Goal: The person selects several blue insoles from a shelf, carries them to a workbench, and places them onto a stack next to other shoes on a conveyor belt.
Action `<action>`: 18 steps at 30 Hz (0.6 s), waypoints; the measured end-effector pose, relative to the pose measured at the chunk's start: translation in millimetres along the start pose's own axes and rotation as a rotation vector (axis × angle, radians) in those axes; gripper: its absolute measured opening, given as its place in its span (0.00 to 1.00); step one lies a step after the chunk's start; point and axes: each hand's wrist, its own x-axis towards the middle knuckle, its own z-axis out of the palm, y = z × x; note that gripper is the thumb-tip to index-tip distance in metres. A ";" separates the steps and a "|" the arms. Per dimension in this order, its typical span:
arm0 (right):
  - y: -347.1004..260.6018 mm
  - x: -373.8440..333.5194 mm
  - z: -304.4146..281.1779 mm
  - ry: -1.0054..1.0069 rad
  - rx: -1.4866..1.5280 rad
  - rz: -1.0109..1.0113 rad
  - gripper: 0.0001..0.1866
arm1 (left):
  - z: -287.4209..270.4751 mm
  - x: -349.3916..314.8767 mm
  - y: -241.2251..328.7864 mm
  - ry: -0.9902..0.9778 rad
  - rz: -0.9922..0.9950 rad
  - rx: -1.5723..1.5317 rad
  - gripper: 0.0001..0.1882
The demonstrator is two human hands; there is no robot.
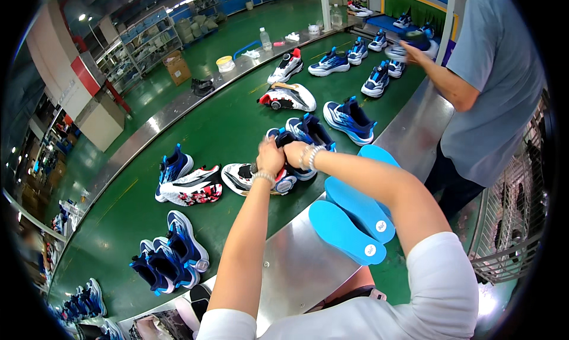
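Note:
Both of my hands meet at a navy-blue sneaker (273,132) standing on the green belt. My left hand (270,156) is closed on its near side, its fingertips partly out of sight. My right hand (294,152) is also closed at the dark collar, with fingers hidden by the shoe and wrist. Just beyond, a second blue sneaker (314,132) touches or nearly touches it. A white-and-black sneaker (237,177) lies partly behind my left wrist. Bright blue insoles (347,230) rest on the metal ledge under my right forearm.
The green belt (136,186) carries several more sneakers, including a blue one (349,120) and a white-red one (195,186). At the right, a co-worker (492,85) holds a shoe beside the metal ledge (296,263). A wire cart (515,215) stands close by.

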 end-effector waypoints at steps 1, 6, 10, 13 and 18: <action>6.5 -17.5 -4.6 0.051 -0.071 0.025 0.09 | -2.0 -5.7 16.1 0.279 0.216 0.058 0.19; 18.8 -77.2 -21.4 0.114 0.057 -0.071 0.08 | -8.8 3.8 50.6 0.025 0.270 -0.088 0.07; 26.8 -70.3 -21.2 0.046 0.233 -0.096 0.15 | 24.8 42.1 33.7 -0.705 0.099 0.304 0.12; 41.3 -75.4 -14.0 0.096 0.332 -0.130 0.18 | 60.3 58.0 17.5 -0.916 -0.120 0.287 0.12; 8.9 -69.2 -24.4 0.124 0.337 -0.146 0.15 | 114.8 67.2 -105.9 -0.934 -0.373 -0.017 0.05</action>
